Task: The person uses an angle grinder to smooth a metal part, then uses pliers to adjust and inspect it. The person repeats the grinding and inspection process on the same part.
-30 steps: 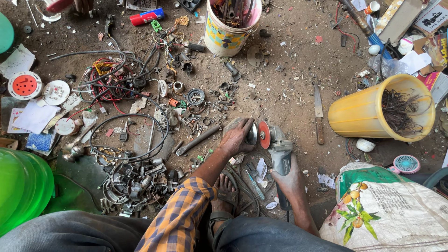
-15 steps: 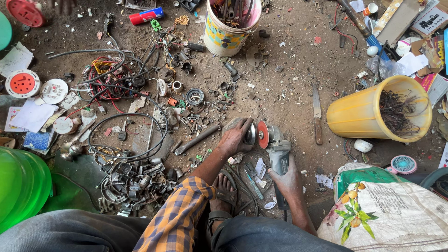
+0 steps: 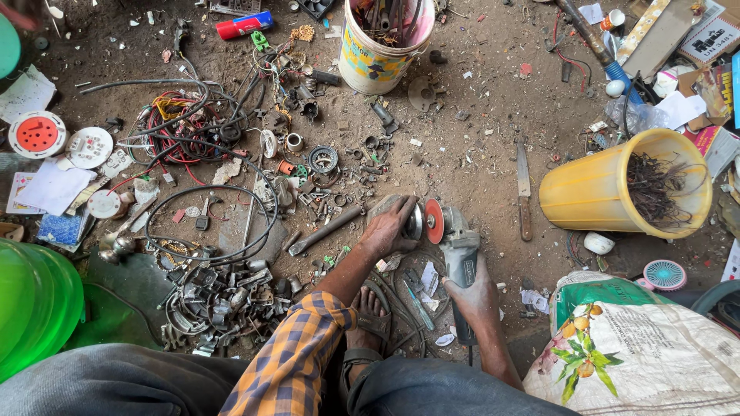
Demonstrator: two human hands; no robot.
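Observation:
My right hand grips the dark body of an angle grinder that lies low over the dirt floor, its orange disc facing left. My left hand holds a round grey metal part against that disc; most of the part is hidden by my fingers. The left arm wears a sleeve checked in orange and blue. My sandalled foot rests on the ground between both arms, just below the grinder.
A yellow bucket of rusty wire lies tipped at right, and a knife lies left of it. A printed bucket of tools stands at top. Cables, scrap metal and a hammer cover the left. A green tub and a printed sack flank me.
Both hands and the grinder stay in the same place. Only the camera has shifted slightly.

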